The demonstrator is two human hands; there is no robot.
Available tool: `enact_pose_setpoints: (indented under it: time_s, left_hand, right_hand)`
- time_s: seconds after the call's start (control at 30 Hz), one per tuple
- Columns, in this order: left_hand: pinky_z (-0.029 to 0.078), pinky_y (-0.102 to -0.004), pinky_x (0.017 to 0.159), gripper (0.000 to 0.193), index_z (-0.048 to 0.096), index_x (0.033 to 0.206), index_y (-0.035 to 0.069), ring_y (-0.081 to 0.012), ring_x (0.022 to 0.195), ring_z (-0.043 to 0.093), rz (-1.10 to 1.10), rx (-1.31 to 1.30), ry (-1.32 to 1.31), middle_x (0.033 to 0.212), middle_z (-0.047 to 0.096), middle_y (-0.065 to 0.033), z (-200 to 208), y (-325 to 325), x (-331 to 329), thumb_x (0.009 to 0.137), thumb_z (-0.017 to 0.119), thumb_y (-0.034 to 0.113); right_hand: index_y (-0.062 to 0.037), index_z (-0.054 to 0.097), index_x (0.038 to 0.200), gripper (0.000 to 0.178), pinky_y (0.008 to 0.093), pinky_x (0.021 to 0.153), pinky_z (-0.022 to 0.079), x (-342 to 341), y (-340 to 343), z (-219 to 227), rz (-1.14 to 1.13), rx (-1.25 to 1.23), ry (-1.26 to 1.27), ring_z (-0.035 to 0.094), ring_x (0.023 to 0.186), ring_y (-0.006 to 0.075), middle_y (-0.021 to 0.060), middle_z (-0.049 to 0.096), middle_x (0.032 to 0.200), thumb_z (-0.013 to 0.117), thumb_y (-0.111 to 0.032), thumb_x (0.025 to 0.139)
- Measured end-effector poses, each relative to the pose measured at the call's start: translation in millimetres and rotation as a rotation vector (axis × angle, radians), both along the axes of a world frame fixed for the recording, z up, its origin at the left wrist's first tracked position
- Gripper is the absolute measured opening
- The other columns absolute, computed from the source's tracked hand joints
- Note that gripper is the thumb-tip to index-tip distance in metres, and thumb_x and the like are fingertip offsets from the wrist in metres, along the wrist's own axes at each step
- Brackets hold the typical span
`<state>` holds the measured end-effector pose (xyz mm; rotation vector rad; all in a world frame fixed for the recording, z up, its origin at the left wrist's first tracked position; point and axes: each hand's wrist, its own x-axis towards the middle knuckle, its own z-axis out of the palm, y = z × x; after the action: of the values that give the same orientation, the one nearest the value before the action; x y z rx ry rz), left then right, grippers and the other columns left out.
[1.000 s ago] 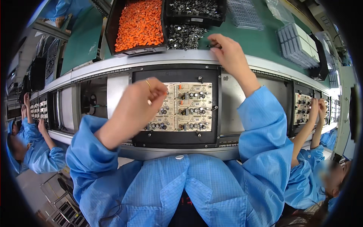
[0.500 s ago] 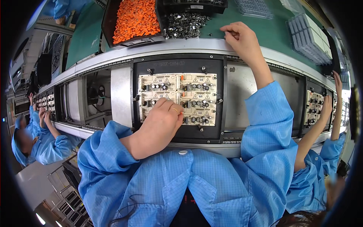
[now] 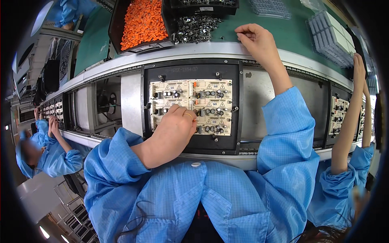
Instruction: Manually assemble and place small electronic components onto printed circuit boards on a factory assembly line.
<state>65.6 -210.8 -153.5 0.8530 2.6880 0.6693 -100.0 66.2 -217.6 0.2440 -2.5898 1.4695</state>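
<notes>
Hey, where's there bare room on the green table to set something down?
The green table has a bare patch between the right hand and the stacked trays. It's crowded leftward, where orange parts fill a bin beside heaped dark parts.

orange parts (image 3: 144, 25), cream circuit boards (image 3: 208, 105), black frame (image 3: 190, 70), green tabletop (image 3: 279, 33), blue smock (image 3: 174, 190) with fine dark grid

Bright, even white light filled the middle of the frame, leaving a sheen on the metal rail (image 3: 194, 50) and shadow in the recess (image 3: 106, 108) at centre left. White streaks (image 3: 44, 232) glared at lower left. The circuit boards (image 3: 210, 106) looked crisp, a co-worker's head (image 3: 30, 150) at far left blurred. Long edges bowed toward the black rim.
</notes>
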Motion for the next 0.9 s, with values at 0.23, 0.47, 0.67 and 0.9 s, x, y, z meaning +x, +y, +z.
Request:
enact_pose_setpoints:
  time_s: [0.23, 0.47, 0.67, 0.9]
  left_hand:
    - [0.05, -0.0423, 0.078, 0.008, 0.062, 0.088, -0.002, -0.0356, 0.087, 0.06, 0.028, 0.027, 0.012, 0.085, 0.064, -0.0184, -0.2, -2.7, -2.4, 0.085, 0.067, 0.003]
    - [0.049, -0.0474, 0.08, 0.015, 0.063, 0.096, 0.002, -0.0396, 0.091, 0.059, 0.239, 0.143, 0.52, 0.091, 0.063, -0.0217, 15.6, -47.6, -126.0, 0.092, 0.065, 0.017]
    - [0.052, -0.0475, 0.08, 0.023, 0.071, 0.104, 0.001, -0.04, 0.092, 0.066, 0.406, -0.182, 0.805, 0.099, 0.069, -0.0199, -11.4, -96.5, -249.6, 0.092, 0.065, 0.02]
    - [0.053, -0.0467, 0.081, 0.021, 0.071, 0.104, 0.004, -0.0378, 0.088, 0.068, 0.461, -0.073, 0.599, 0.091, 0.071, -0.019, -12.7, -95.7, -266.1, 0.093, 0.064, 0.02]
  right_hand:
    - [0.0014, 0.07, 0.107, 0.018, 0.0232, 0.078, 0.053, 0.0, -5.0, 7.7, 0.003, -0.063, -0.006, 0.065, 0.085, 0.0091, 0.0038, 0.071, 0.096, 0.066, -0.006, 0.092]
    - [0.0015, 0.072, 0.101, 0.013, 0.0239, 0.076, 0.052, 32.6, -21.8, 53.8, 0.11, -0.238, -0.07, 0.063, 0.082, 0.0102, 0.0041, 0.069, 0.095, 0.068, 0.0, 0.089]
    - [-0.0005, 0.071, 0.098, 0.014, 0.0307, 0.073, 0.055, 93.8, -93.3, 57.5, 0.377, 0.036, 0.109, 0.068, 0.086, 0.0191, 0.009, 0.067, 0.095, 0.068, 0.005, 0.085]
    - [-0.0038, 0.064, 0.107, 0.029, 0.0382, 0.079, 0.053, 93.7, -125.2, 46.0, 0.391, 0.342, 0.232, 0.062, 0.094, 0.029, 0.0112, 0.068, 0.093, 0.068, 0.004, 0.08]
